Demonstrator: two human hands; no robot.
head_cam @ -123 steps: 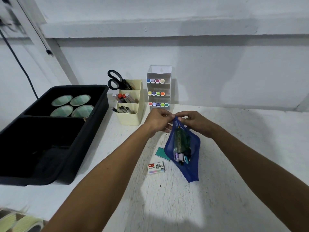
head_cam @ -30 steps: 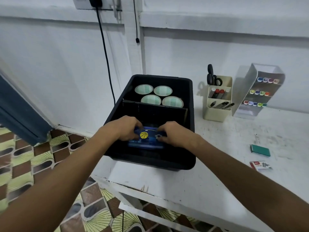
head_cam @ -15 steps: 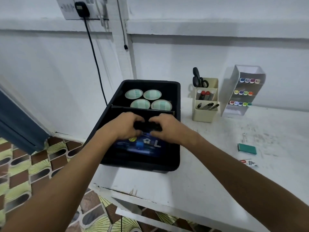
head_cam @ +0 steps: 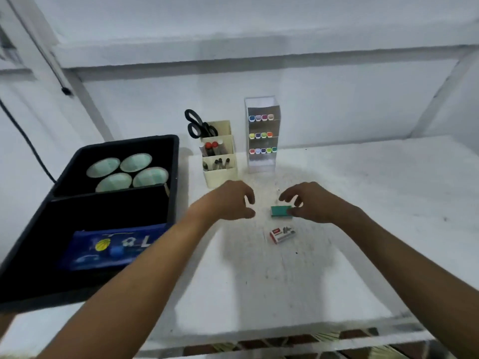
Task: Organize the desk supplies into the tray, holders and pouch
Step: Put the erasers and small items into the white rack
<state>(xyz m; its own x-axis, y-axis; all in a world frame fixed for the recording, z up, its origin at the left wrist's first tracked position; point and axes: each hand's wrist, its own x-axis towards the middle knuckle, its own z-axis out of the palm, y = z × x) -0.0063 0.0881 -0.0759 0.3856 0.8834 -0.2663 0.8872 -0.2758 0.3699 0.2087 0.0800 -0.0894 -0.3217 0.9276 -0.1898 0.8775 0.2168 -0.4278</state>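
Observation:
The blue pouch [head_cam: 111, 248] lies flat in the near compartment of the black tray [head_cam: 176, 177]. Several tape rolls [head_cam: 129, 169] fill the tray's far compartment. A small green box [head_cam: 280, 211] and a red-and-white staples box [head_cam: 282, 234] lie on the white desk. My right hand [head_cam: 311, 203] hovers at the green box, fingers curved over its far side and the thumb at its right end. My left hand [head_cam: 228, 200] hangs just left of that box, fingers loosely curled and holding nothing.
A cream holder [head_cam: 220, 172] with pens and black scissors [head_cam: 198, 125] stands behind my hands. Beside it is a clear stand of coloured markers [head_cam: 261, 136]. The desk's front edge runs low in the view, with patterned floor below. A black cable hangs at the left wall.
Both hands have let go of the blue pouch, which stays in the tray, and moved right over the desk to the green box. The view has swung right.

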